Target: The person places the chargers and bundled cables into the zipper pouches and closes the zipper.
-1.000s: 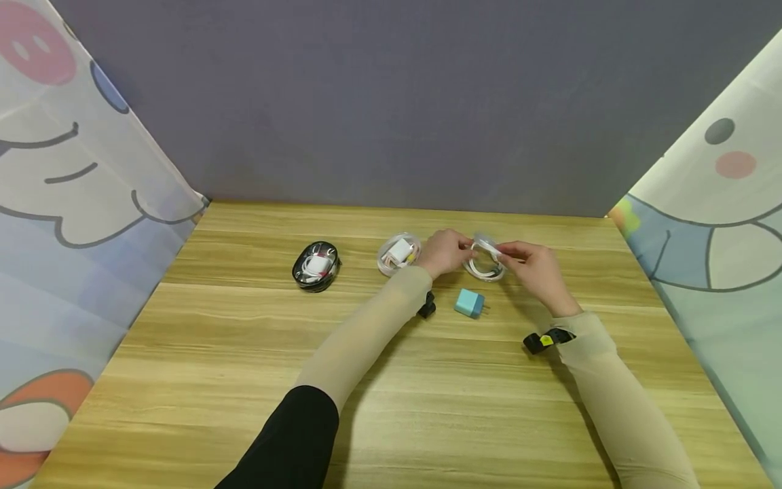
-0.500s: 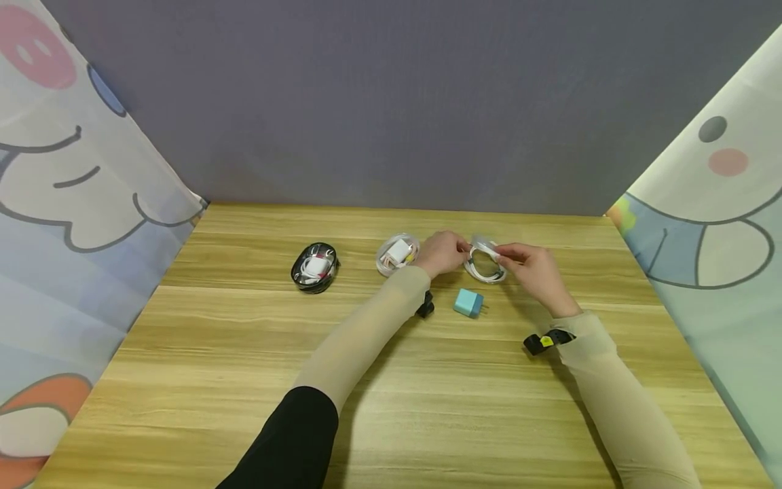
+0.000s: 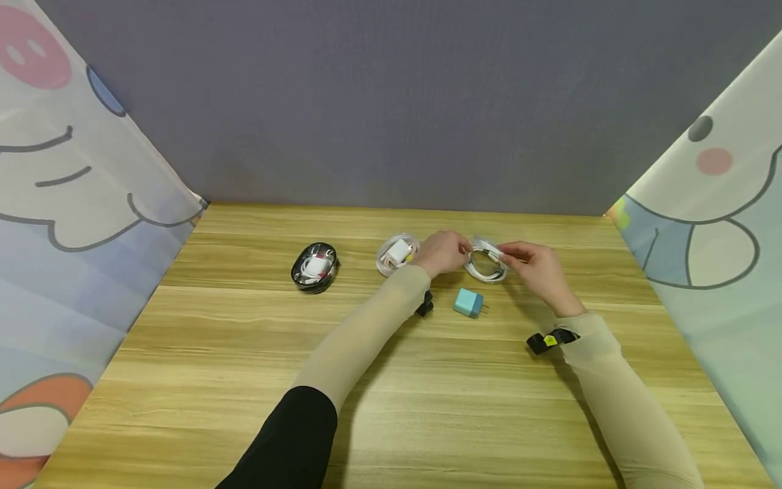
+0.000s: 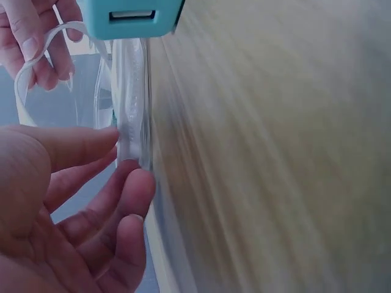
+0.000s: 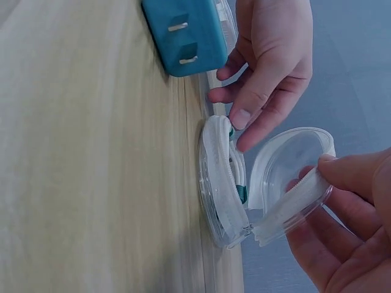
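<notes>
A small clear zip case (image 3: pixel 496 273) lies on the table with its lid swung up, and a white coiled cable (image 3: pixel 482 278) with green ties sits inside. My right hand (image 3: pixel 540 275) pinches the white zip edge of the lid (image 5: pixel 287 204) between thumb and fingers. On the opposite side, my left hand (image 3: pixel 442 253) holds the rim of the case's base (image 4: pixel 130 104) with thumb and fingertips. Nearer to me lies a light blue plug charger (image 3: pixel 468 302), its two metal prongs toward the right; neither hand touches it.
Left of my left hand sits another clear round case (image 3: pixel 398 254) with a white charger and cable inside, close to my wrist. Farther left is a black-rimmed clear case (image 3: pixel 314 267) with similar contents. A grey panel (image 3: pixel 391 109) rises along the wooden table's (image 3: pixel 464 421) back edge.
The raised lid shifts slightly in my right hand and the case moves a touch. Both hands stay nearly in place; the charger and the other cases have not moved.
</notes>
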Available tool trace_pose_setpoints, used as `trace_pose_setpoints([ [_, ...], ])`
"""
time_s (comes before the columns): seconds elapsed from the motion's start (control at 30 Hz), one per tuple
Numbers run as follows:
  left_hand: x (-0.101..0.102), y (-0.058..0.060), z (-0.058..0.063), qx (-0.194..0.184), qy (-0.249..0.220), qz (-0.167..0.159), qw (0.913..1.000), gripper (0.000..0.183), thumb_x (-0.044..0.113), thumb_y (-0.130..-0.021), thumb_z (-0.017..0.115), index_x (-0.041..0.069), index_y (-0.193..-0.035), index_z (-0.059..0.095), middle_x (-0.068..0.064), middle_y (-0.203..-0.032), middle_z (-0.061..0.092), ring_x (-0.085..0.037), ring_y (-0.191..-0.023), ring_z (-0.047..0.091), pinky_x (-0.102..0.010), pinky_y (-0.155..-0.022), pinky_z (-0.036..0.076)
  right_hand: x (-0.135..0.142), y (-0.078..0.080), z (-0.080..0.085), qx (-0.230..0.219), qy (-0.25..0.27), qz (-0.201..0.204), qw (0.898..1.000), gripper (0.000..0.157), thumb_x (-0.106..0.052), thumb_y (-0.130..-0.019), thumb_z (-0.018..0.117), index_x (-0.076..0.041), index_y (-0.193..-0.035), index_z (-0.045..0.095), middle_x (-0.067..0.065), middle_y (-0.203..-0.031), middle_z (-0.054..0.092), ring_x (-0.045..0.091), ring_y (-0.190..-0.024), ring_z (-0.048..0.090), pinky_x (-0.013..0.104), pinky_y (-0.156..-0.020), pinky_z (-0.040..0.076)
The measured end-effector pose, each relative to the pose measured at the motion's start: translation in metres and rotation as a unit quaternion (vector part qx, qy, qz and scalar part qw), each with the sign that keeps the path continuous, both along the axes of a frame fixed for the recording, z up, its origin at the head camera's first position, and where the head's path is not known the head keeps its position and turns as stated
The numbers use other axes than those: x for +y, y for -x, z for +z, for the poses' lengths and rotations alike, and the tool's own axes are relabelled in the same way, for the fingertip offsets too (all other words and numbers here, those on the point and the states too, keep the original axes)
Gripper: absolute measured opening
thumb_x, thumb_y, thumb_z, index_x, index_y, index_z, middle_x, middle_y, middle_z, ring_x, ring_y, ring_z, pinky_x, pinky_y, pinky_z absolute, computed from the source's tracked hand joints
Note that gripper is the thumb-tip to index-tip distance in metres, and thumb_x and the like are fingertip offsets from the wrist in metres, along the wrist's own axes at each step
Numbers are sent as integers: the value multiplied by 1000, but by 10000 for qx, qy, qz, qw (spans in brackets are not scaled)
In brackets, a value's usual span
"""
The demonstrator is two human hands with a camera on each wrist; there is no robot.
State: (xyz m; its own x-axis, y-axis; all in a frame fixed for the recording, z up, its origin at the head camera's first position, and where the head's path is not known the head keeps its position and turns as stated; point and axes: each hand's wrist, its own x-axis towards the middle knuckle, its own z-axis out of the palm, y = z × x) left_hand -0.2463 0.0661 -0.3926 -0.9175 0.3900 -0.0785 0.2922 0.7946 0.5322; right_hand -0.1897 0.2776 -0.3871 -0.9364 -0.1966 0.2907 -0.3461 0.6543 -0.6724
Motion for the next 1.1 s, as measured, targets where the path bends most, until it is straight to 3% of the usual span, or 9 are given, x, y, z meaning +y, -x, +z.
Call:
trace_pose_setpoints([
  [0.2, -4, -1, 1, -157, -203, -189, 9995, 24, 28, -96, 66, 28, -119, 74, 10, -111, 69, -10, -101, 62, -28, -84, 48, 1, -2, 1, -51, 62, -5, 10000, 22, -9, -96, 67, 1, -115, 73, 19, -109, 72, 35, -97, 69, 7, -70, 45],
  [0.5, -21, -8, 8, -259, -749, -424, 9960, 25, 27, -96, 65, 22, -120, 72, 10, -103, 68, -7, -87, 62, -26, -77, 49, -1, 0, 1, 91, 88, -7, 9999, 21, -10, -95, 68, -1, -113, 74, 17, -106, 73, 31, -92, 69, 9, -69, 47],
  [0.63, -28, -10, 5, -349, -1120, -675, 9908, 20, 24, -96, 67, 21, -115, 72, 12, -97, 67, -7, -84, 61, -26, -75, 49, -1, 1, 2, 136, 48, -35, 9999, 20, -9, -95, 69, 0, -112, 74, 17, -106, 73, 30, -91, 69, 9, -69, 47],
  [0.77, -35, -13, 0, -614, -1525, -1203, 9790, 18, 22, -95, 69, 18, -112, 72, 11, -95, 68, -8, -85, 63, -26, -73, 51, -1, 1, 2, 127, 46, -22, 9999, 20, -9, -95, 68, 0, -112, 74, 18, -105, 73, 32, -92, 69, 9, -69, 46],
  [0.93, -40, -17, -3, -1126, -1874, -1977, 9556, 24, 18, -93, 72, 8, -115, 70, 3, -102, 70, -10, -95, 64, -24, -80, 51, -1, 1, 0, 102, 18, -26, 9999, 20, -10, -95, 69, 0, -112, 74, 17, -105, 73, 33, -92, 70, 9, -69, 46],
  [1.03, -42, -20, -3, -1536, -1969, -2259, 9416, 30, 14, -91, 75, 3, -118, 68, -4, -109, 69, -13, -99, 64, -23, -86, 49, 0, 1, 0, 102, 9, -42, 9999, 20, -10, -95, 69, -1, -111, 74, 17, -105, 73, 30, -92, 69, 9, -70, 46],
  [1.1, -43, -23, -2, -1730, -1899, -2358, 9372, 35, 12, -88, 77, 2, -120, 67, -5, -113, 68, -15, -99, 63, -23, -87, 49, 0, 1, 0, 100, 5, -49, 9999, 19, -10, -95, 69, -1, -111, 74, 16, -105, 73, 26, -91, 69, 9, -70, 46],
])
